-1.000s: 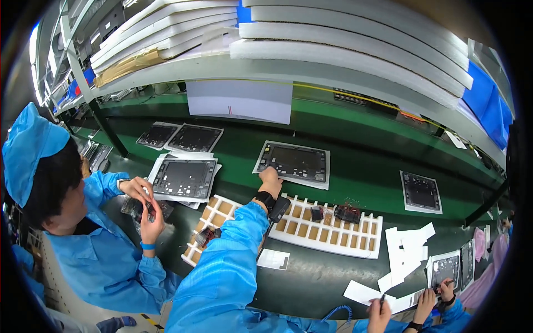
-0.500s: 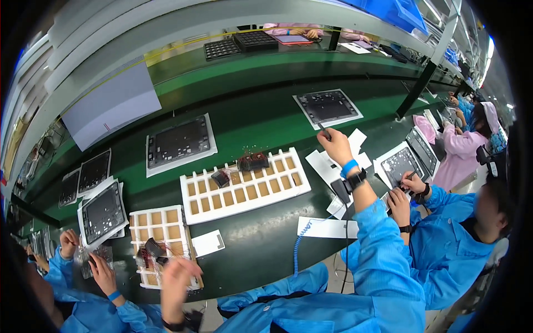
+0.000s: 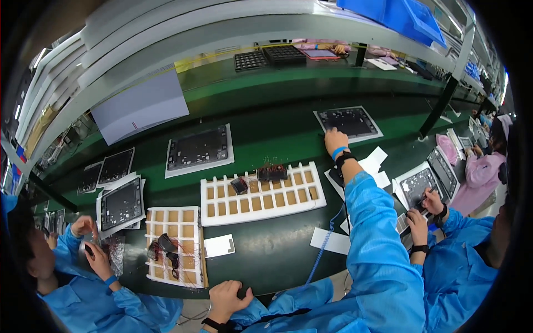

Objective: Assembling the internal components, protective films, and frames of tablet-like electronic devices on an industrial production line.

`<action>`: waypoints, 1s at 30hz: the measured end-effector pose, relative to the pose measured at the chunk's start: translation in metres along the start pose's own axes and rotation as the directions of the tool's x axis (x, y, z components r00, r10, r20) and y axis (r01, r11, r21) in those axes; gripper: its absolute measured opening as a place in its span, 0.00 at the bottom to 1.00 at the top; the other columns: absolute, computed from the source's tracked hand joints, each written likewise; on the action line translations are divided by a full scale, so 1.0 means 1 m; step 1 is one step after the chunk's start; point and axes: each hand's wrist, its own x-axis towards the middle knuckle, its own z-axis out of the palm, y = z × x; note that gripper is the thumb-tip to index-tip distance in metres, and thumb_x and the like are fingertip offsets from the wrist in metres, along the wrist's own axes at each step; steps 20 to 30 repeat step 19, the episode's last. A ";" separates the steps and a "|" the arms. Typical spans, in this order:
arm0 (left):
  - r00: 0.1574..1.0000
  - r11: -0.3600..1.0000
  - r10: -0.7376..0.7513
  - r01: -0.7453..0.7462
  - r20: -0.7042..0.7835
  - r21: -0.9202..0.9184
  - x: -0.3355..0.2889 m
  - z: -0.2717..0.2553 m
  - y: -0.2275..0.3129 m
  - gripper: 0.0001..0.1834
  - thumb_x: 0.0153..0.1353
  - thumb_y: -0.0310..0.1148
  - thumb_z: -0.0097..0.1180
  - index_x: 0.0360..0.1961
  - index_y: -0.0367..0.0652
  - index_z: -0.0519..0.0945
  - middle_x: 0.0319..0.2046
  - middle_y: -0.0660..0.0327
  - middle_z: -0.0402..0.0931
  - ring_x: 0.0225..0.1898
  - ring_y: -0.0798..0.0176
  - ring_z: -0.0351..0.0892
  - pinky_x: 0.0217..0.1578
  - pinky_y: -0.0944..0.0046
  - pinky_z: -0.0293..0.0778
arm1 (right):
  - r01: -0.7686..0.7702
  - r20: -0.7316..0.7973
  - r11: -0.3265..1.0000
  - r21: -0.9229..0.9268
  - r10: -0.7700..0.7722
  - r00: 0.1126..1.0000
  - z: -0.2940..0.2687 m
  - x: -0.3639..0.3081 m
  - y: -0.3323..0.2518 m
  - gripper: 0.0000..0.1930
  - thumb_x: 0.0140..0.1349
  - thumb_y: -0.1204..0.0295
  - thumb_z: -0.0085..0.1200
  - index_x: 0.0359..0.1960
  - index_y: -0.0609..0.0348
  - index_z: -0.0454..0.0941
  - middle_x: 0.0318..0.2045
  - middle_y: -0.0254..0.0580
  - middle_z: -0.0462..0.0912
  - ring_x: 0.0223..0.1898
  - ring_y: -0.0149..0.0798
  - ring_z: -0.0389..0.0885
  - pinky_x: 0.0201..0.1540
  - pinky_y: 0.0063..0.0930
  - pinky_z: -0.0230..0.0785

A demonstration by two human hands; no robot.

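Observation:
My right hand [image 3: 337, 142] reaches far out to the near left corner of a flat black panel [image 3: 348, 122] on a white sheet. Its fingers are closed round a dark, slim, pen-like tool, now mostly hidden. Low in the middle, my left hand [image 3: 226, 299] is held by the table's front edge, its curled fingers and thumb gripping a small black piece [image 3: 242, 292]. Beyond it stands a white foam tray [image 3: 264, 216] with brown-bottomed compartments, bearing bunches of black parts with thin wires [image 3: 272, 172]. A smaller foam tray [image 3: 173, 242] lies to its left with similar wired parts.
Another black panel [image 3: 199, 149] lies on the green belt. White cards [image 3: 220, 246] and a coiled blue cord [image 3: 317, 260] are on the table. Co-workers in blue sit close on both sides; one hand [image 3: 100, 262] works at the left. A metal shelf beam [image 3: 233, 30] crosses overhead.
My left hand has moved right, away from the small foam tray to the table edge. My right hand has come down against the panel's near corner. The whole view has shifted rightward.

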 end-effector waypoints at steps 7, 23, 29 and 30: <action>0.998 0.998 -0.056 0.056 -0.001 0.023 0.004 0.005 0.008 0.19 0.46 0.45 0.70 0.18 0.48 0.72 0.15 0.62 0.71 0.18 0.56 0.76 0.20 0.60 0.69 | 0.060 0.283 0.996 -0.060 -0.040 0.958 -0.008 0.032 -0.005 0.10 0.64 0.71 0.54 0.38 0.49 0.90 0.42 0.42 0.90 0.45 0.44 0.89 0.43 0.39 0.82; 0.982 0.998 -0.023 0.032 -0.187 0.046 -0.009 -0.001 -0.006 0.21 0.54 0.51 0.67 0.22 0.46 0.74 0.19 0.59 0.74 0.22 0.53 0.79 0.21 0.56 0.73 | 0.360 0.123 0.930 0.080 -0.367 0.922 -0.115 0.048 0.013 0.22 0.59 0.78 0.56 0.57 0.56 0.80 0.52 0.57 0.83 0.50 0.58 0.85 0.54 0.52 0.78; 0.982 0.998 -0.023 0.032 -0.187 0.046 -0.009 -0.001 -0.006 0.21 0.54 0.51 0.67 0.22 0.46 0.74 0.19 0.59 0.74 0.22 0.53 0.79 0.21 0.56 0.73 | 0.360 0.123 0.930 0.080 -0.367 0.922 -0.115 0.048 0.013 0.22 0.59 0.78 0.56 0.57 0.56 0.80 0.52 0.57 0.83 0.50 0.58 0.85 0.54 0.52 0.78; 0.982 0.998 -0.023 0.032 -0.187 0.046 -0.009 -0.001 -0.006 0.21 0.54 0.51 0.67 0.22 0.46 0.74 0.19 0.59 0.74 0.22 0.53 0.79 0.21 0.56 0.73 | 0.360 0.123 0.930 0.080 -0.367 0.922 -0.115 0.048 0.013 0.22 0.59 0.78 0.56 0.57 0.56 0.80 0.52 0.57 0.83 0.50 0.58 0.85 0.54 0.52 0.78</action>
